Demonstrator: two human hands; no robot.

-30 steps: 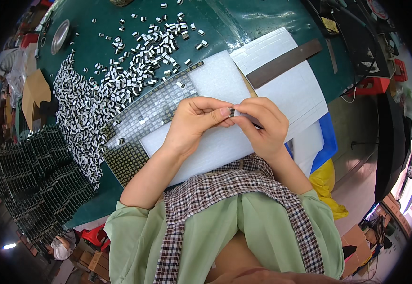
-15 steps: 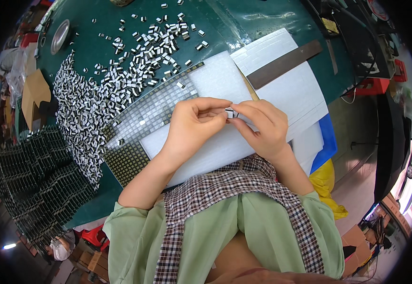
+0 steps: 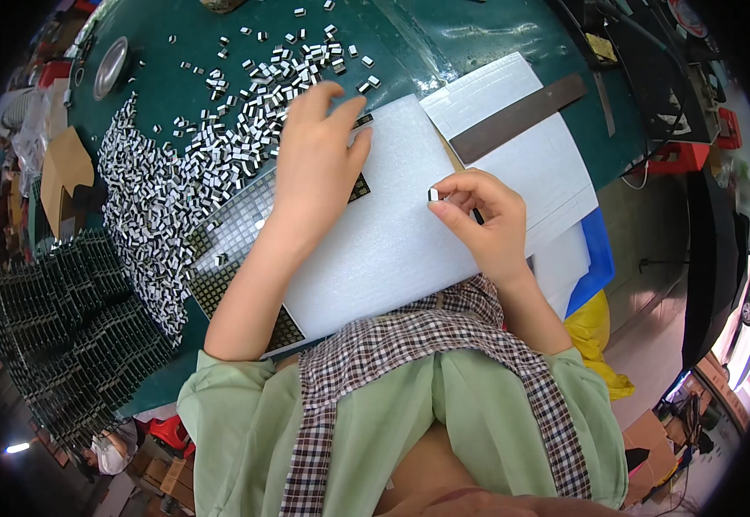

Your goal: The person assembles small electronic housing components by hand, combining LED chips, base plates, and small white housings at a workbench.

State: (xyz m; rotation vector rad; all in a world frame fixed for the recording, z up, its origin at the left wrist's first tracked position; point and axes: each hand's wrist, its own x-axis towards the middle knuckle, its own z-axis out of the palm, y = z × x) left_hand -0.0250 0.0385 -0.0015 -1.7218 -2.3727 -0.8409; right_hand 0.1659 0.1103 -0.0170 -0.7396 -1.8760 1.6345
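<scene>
Between the thumb and index finger of my right hand point(image 3: 489, 215) is a small white-and-black block point(image 3: 434, 196). Another dark piece shows within the curled fingers of that hand, too hidden to name. My left hand point(image 3: 321, 146) is over the far end of a gridded board point(image 3: 211, 289), fingers apart and slightly blurred, beside a heap of loose blocks point(image 3: 220, 168). Nothing is visible in it. Small pale squares cover part of the board; dark cells with gold-coloured marks show elsewhere. A white foam sheet point(image 3: 375, 250) lies against the board, under both hands.
A brown flat bar point(image 3: 517, 119) rests across white sheets point(image 3: 556, 177) at the right. Stacked dark green boards point(image 3: 65, 327) stand at the left. A round metal dish point(image 3: 111, 67) sits on the green table point(image 3: 409, 43) at the far left, near an open cardboard box point(image 3: 66, 177).
My left hand has moved away from my right, up and left toward the heap, its fingers spreading. My right hand stays near its place, still pinching the small block.
</scene>
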